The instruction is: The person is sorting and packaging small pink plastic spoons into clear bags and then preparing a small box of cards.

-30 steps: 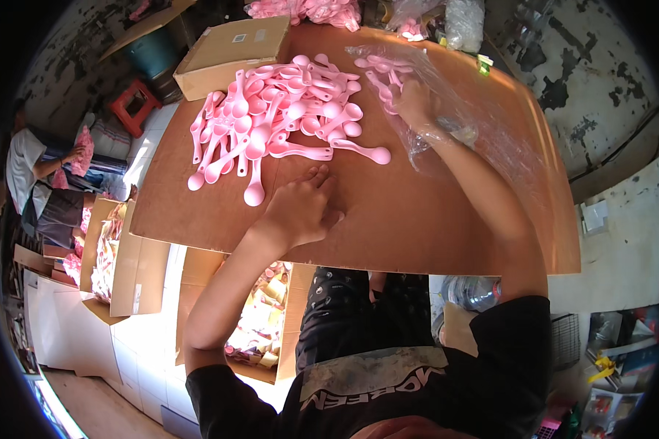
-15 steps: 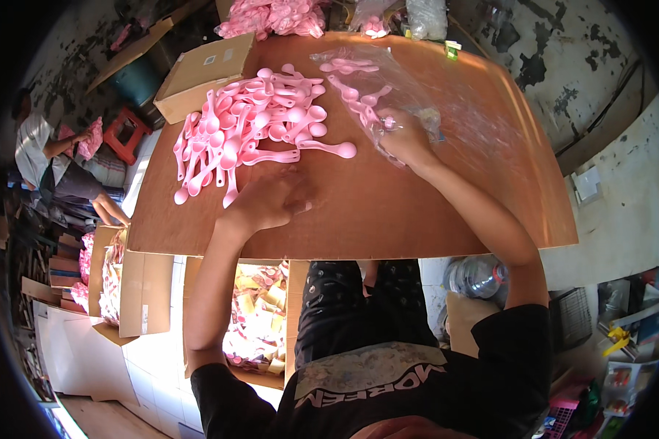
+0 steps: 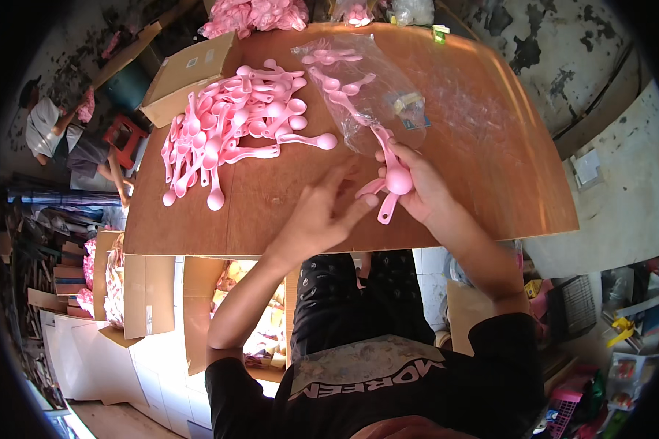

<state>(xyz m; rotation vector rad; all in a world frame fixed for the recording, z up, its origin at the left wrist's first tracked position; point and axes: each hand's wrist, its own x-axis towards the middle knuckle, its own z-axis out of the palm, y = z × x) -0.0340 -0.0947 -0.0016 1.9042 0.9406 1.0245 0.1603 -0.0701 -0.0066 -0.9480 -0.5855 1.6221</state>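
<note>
My right hand (image 3: 426,189) grips a few pink measuring spoons (image 3: 398,181) near the table's front edge, their handles pointing different ways. To its left, my left hand (image 3: 316,216) has its fingers spread, with the thumb close to the held spoons; whether it touches them I cannot tell. Just beyond my right hand lies a clear plastic bag (image 3: 377,77), with several more pink spoons (image 3: 338,84) in or under its film. A large heap of pink spoons (image 3: 231,121) covers the left part of the table, one spoon (image 3: 307,139) jutting out toward the right.
The brown wooden table (image 3: 476,168) carries a closed cardboard box (image 3: 190,77) at the far left. Bagged pink spoons (image 3: 256,14) are at the back. Open cartons (image 3: 148,293) stand below on the left. A person (image 3: 55,128) sits at far left near a red stool (image 3: 124,137).
My right hand has drawn back from the bag toward me, now with spoons in it. My left hand has moved right and nearer to it, its fingers spreading.
</note>
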